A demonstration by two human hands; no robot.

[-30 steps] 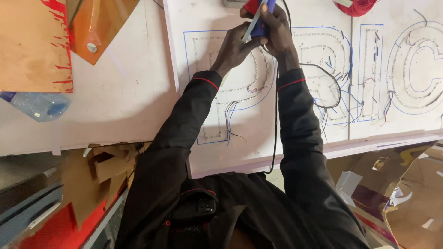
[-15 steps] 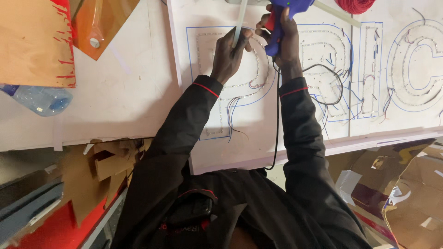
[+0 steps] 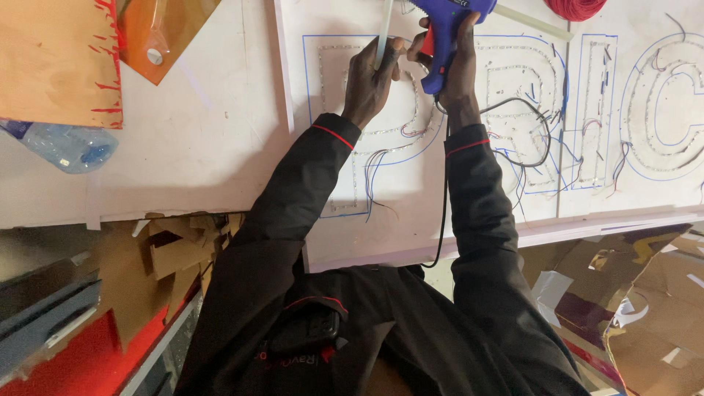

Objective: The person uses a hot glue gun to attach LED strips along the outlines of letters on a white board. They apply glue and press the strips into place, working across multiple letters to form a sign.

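Since the frame half a second back, both hands have shifted little; the glue gun is now seen lower in view, its blue body more exposed, and the stick is held nearly upright.

Far left, a tan cardboard sheet (image 3: 55, 62) with red marks is seen, an orange plastic piece (image 3: 158, 33) beside it, and a clear water bottle (image 3: 62, 147) lying below on the white board (image 3: 213, 147).

Left hand (image 3: 370, 81) is closed around a pale glue stick (image 3: 383, 33), which is pinched between thumb and fingers; the stick rises to the top edge.

Just right of it, right hand (image 3: 458, 70) is clamped on the handle of the blue glue gun (image 3: 444, 29), a finger at the red trigger. A second pale stick is seen projecting from the gun toward the right. A black cord (image 3: 444, 198) is hung from the gun down over the board edge.

Under both hands, letter outlines (image 3: 513, 125) drawn in blue, lined with light strips and thin wires, are spread across the board to the right. A red spool (image 3: 579, 7) is cut off at the top edge. Brown cardboard scraps (image 3: 653, 293) are seen at lower right.
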